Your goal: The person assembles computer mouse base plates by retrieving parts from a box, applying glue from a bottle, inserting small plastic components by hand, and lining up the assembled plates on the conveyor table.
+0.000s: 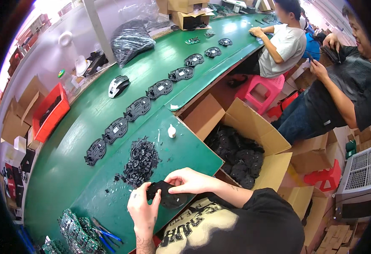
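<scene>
Close to my body, over the near edge of the green table, a black plastic mouse base [172,200] is held between both hands. My left hand [143,207] pinches its left end with thumb and fingers. From the right, my right hand [189,181] grips its upper edge, thumb pressed on the top. Just beyond lies a heap of small black plastic pieces [141,163]. A small white bottle [172,131] stands past the heap. Several more mouse bases [138,108] form a curving row along the table.
Green circuit boards [77,233] and blue-handled pliers [105,233] lie at lower left. A cardboard box [270,135] of black shells [236,156] stands right of the table. Further off are a white-and-black mouse [118,86], a red bin [50,112], a seated person [285,46] and a standing person [337,89].
</scene>
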### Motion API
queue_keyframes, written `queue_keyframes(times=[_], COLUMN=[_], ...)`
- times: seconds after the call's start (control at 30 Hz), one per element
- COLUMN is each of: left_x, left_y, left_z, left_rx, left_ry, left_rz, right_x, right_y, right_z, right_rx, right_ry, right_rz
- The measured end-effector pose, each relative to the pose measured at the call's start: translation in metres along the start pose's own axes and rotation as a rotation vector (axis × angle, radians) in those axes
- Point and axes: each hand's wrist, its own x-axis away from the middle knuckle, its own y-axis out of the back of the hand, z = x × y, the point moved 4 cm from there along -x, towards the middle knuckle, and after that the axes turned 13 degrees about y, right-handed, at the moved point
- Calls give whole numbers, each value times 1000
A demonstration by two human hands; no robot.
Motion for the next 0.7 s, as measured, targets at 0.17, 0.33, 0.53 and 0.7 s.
queue_keyframes(times=[0.17,0.33,0.53,0.7], left_x=[6,-6,-55,-93], left_y=[5,50,115,139], left_z=[8,47,158,209], left_rx=[-19,119,302,-161], left_ry=[36,268,548,675], left_rz=[0,-91,-327,-452], right_x=[-2,0,27,45], right_y=[-1,-13,-75,-37], right_z=[13,89,190,176], right_rx=[139,-195,-1345,-1009], right_ry=[-36,292,324,319], right_rz=[-18,30,891,971])
